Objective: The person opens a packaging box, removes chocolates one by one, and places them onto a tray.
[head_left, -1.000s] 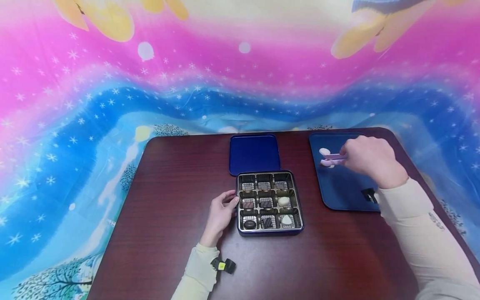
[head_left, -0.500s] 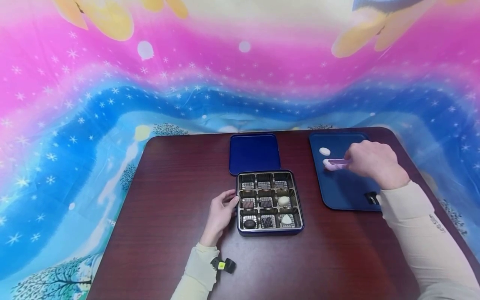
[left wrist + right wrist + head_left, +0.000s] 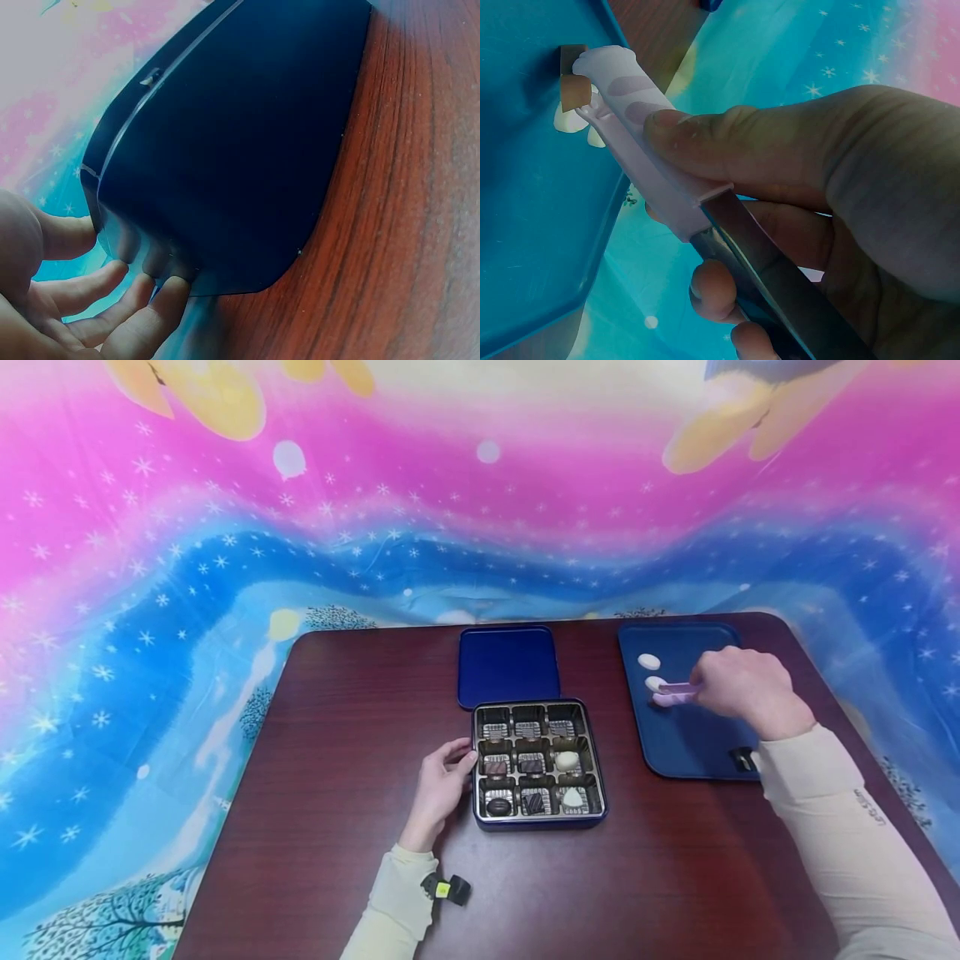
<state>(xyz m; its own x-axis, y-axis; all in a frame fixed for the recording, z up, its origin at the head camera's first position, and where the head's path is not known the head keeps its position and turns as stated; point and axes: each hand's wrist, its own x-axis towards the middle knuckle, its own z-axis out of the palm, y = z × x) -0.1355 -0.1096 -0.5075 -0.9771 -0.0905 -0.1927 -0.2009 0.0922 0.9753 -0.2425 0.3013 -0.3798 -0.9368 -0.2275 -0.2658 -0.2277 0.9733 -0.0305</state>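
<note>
My right hand (image 3: 742,689) grips pink-tipped tongs (image 3: 677,692) with metal arms, low over the dark blue tray (image 3: 690,752). Beside the tong tips lies a white oval piece (image 3: 655,684), and a second white oval (image 3: 648,661) lies behind it. Small brown pieces (image 3: 575,92) show at the tips in the right wrist view; whether the tongs grip them I cannot tell. My left hand (image 3: 442,783) touches the left wall of a square blue tin (image 3: 540,825) with thumb and fingertips. Dark and white chocolates sit in its two front rows; its back row shows bare compartments.
A blue square lid (image 3: 508,667) lies directly behind the tin on the dark wooden table (image 3: 360,718). The tray's raised rim stands right of the tin, with a strip of table between them. A patterned cloth (image 3: 480,552) hangs behind the table.
The tong tips have moved slightly right and nearer to me, from over the nearer white oval, which now shows. They stand apart now, after being together half a second ago. My left hand stays put.
</note>
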